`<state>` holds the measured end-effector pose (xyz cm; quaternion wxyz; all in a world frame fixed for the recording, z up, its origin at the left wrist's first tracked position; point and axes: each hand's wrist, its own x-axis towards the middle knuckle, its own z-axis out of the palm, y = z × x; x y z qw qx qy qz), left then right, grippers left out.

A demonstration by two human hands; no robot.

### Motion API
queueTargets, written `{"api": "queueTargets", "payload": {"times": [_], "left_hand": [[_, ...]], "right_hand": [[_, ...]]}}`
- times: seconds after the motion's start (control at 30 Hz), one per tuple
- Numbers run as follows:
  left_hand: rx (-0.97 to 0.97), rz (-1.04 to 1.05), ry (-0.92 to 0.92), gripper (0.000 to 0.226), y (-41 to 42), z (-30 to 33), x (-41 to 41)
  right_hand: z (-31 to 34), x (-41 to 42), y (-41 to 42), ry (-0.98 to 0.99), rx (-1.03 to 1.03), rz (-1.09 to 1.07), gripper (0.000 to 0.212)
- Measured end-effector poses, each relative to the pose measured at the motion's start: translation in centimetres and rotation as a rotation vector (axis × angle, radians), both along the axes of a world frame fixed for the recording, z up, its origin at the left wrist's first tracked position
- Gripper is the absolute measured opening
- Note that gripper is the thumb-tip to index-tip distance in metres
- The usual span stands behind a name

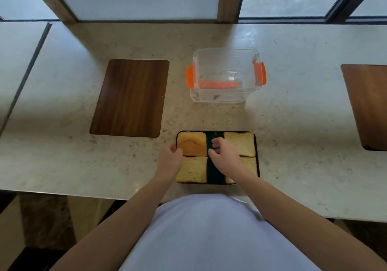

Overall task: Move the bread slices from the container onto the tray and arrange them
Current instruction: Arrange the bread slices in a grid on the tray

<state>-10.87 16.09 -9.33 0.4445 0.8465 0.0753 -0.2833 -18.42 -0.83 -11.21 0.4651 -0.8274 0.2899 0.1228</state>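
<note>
A dark tray (pixel 215 175) lies near the counter's front edge with several bread slices on it. A browner crust slice (pixel 192 144) sits at the far left, a pale slice (pixel 240 144) at the far right, another pale slice (pixel 191 169) at the near left. A further slice (pixel 250 166) at the near right is mostly hidden by my right forearm. My left hand (pixel 170 159) touches the left edge of the crust slice, fingers curled. My right hand (pixel 223 152) hovers over the tray's middle, fingers spread, holding nothing. The clear container (pixel 226 76) with orange clips stands behind the tray and holds only crumbs.
A dark wooden board (pixel 129 98) is set into the counter left of the container. Another wooden board (pixel 368 105) lies at the far right. Window frames run along the back of the counter. My white shirt fills the bottom of the view.
</note>
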Motion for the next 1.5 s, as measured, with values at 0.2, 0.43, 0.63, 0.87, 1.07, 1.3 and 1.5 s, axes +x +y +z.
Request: {"api": "queueTargets", "payload": {"times": [0.2,0.43,0.63,0.87,1.07,1.3,1.5], "left_hand": [[-0.004,0.005,0.129,0.01,-0.1,0.1,1.4],[-0.017,0.012,0.182,0.027,-0.9,0.6,1.7],[-0.008,-0.035,0.187,0.005,-1.5,0.6,1.7],[-0.037,-0.022,0.21,0.015,-1.3,0.4,1.8],[-0.049,0.045,0.244,0.031,0.5,0.5,1.3],[-0.027,0.034,0.308,0.03,3.4,0.2,-0.8],[0.042,-0.04,0.258,0.045,3.5,0.0,-1.9]], "right_hand": [[-0.3,3.2,0.9,0.196,0.132,-0.068,0.053],[-0.8,3.4,0.5,0.224,0.177,-0.131,0.055],[-0.4,3.3,-0.3,0.236,0.143,-0.111,0.052],[0.0,3.2,-0.6,0.254,0.132,-0.078,0.055],[1.2,2.0,-0.5,0.229,0.137,-0.085,0.057],[1.1,-1.4,0.3,0.338,0.31,-0.078,0.045],[0.5,-2.3,1.5,0.343,0.386,-0.081,0.045]]}}
